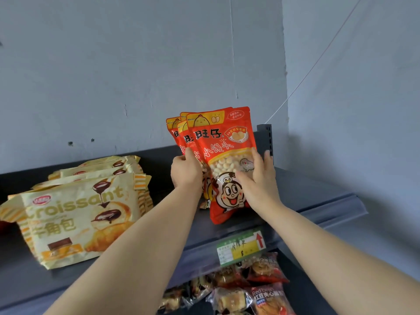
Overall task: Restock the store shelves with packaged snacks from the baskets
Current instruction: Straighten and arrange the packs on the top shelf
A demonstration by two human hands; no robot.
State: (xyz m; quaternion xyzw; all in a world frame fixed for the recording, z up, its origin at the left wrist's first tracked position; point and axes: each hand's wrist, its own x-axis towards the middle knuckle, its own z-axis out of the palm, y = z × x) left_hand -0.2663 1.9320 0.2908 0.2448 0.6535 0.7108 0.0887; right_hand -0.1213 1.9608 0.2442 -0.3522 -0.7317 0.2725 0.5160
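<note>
Three red snack bags [223, 142] with a cartoon face and small round biscuits stand upright in a row on the dark top shelf [306, 192], fanned one behind another. My left hand [185, 171] grips the left edge of the bags, fingers curled round them. On the front bag's right side my right hand [259, 176] holds the pack, thumb on its face and fingers wrapped behind its edge. No basket is in view.
A stack of cream croissant packs [75, 214] leans on the shelf to the left. A green-and-yellow price tag [242, 247] hangs on the shelf front. Wrapped pastries [241, 289] fill the shelf below. A grey wall is behind, and a shelf upright [264, 137] stands right of the bags.
</note>
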